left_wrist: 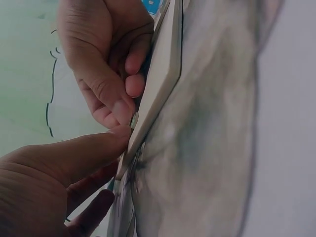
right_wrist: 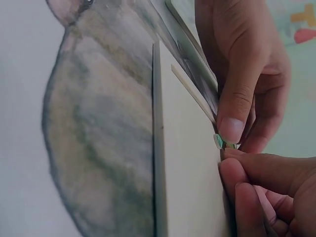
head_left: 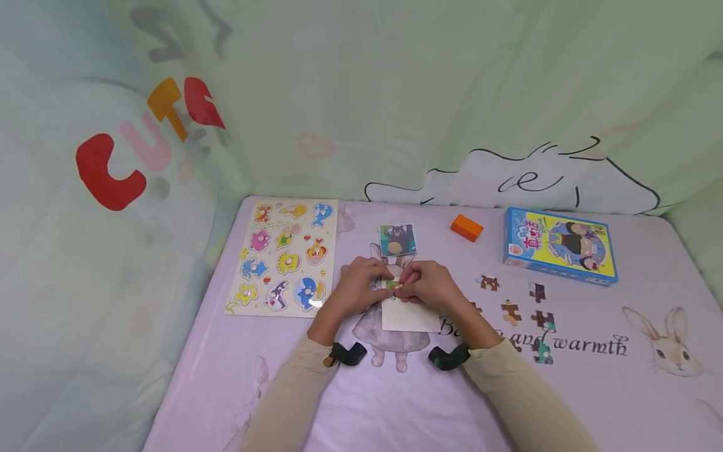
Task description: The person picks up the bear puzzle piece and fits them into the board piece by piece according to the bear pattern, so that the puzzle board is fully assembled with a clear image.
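A pale rectangular puzzle board (head_left: 410,318) lies in front of me, its thin rim showing in the right wrist view. Over its upper left part, my left hand (head_left: 359,287) has thumb and index finger at a small green puzzle piece (head_left: 391,285). From the other side my right hand (head_left: 433,287) pinches at the same piece, thumb against finger, the other fingers curled. In the right wrist view the green edge of the piece (right_wrist: 218,141) shows between the two thumbs; fingertips hide most of it. Just beyond the hands lies a bear picture card (head_left: 397,240).
Loose puzzle pieces (head_left: 511,312) are scattered to the right. Behind them lies a blue and yellow box (head_left: 559,245), with an orange block (head_left: 466,228) to its left. A sea-animal peg board (head_left: 280,257) lies at left. Dark curved objects (head_left: 449,357) sit by both wrists.
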The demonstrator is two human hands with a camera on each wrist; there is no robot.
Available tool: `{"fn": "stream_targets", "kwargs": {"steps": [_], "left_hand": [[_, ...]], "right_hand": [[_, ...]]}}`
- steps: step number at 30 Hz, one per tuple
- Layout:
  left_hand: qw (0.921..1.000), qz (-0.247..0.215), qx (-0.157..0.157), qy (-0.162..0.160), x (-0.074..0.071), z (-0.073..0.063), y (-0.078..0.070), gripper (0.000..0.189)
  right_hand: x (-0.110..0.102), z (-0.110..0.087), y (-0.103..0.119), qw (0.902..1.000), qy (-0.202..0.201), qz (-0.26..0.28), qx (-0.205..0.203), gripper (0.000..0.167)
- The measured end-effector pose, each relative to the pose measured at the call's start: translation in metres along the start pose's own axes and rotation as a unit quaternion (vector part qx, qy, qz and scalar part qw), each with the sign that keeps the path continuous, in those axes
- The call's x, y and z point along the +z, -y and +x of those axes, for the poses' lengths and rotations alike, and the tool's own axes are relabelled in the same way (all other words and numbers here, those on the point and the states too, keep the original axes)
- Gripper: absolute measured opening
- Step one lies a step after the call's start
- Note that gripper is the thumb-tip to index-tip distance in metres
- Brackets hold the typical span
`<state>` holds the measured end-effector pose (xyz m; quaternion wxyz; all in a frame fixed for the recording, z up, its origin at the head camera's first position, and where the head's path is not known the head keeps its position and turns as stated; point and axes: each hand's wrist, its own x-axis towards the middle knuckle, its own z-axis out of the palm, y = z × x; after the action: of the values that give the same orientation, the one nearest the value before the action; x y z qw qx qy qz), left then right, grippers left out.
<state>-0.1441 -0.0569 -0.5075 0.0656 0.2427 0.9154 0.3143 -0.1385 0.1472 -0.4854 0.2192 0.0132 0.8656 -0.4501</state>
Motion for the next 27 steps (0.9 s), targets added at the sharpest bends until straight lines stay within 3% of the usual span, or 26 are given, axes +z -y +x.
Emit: {"fn": "stream_targets", "kwargs": {"steps": [8,15,27], "left_hand": [[0.9988,-0.048,0.001,-0.01,0.005,0.0,0.007,0.023],[0.9959,-0.083,0.027,-0.022,0.009,0.002,0.013,0.022],[0.9959,-0.088,0.013,-0.017,0.01,0.002,0.013,0.024]], "right_hand": [[-0.001,0.001,-0.002,0.9994,0.017,0.028,0.007,0.025],[0.0,0.002,-0.002,0.9993,0.016,0.032,-0.003,0.024],[0.0,0.0,0.0,0.9992,0.017,0.037,0.003,0.023]]}}
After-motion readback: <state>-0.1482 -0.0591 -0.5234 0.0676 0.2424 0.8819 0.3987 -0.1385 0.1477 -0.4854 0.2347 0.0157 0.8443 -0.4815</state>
